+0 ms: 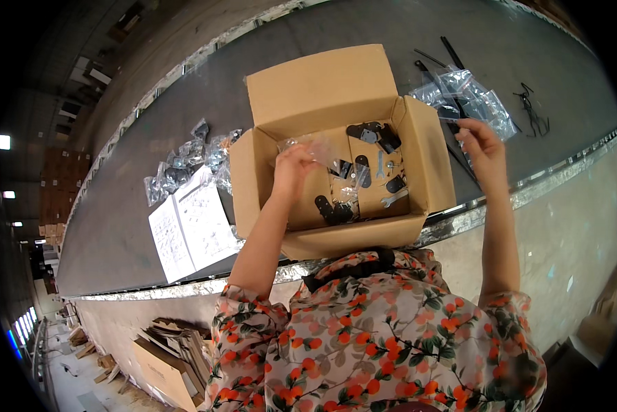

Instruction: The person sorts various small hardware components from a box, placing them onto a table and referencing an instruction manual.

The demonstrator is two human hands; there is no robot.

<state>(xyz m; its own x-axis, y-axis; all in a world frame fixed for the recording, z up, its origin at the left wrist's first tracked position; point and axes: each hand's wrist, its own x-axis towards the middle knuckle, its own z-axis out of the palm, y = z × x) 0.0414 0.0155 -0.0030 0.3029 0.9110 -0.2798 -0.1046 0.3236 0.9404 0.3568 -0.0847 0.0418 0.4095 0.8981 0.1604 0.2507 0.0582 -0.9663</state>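
Note:
An open cardboard box (322, 89) stands on a dark grey conveyor belt (116, 226). Inside lie black metal brackets (374, 134), a small wrench (394, 198) and clear bags of parts. My left hand (291, 168) is over the box's left side, shut on a clear plastic bag (315, 147) held above the contents. My right hand (484, 147) is just right of the box, pinching the edge of a pile of clear plastic bags (470, 96) that holds dark hardware.
A white folded instruction sheet (188, 230) lies left of the box, with more clear parts bags (185, 161) behind it. Black cable ties (532, 110) lie at the far right. Flattened cardboard (171, 357) is stacked on the floor below the belt's metal edge.

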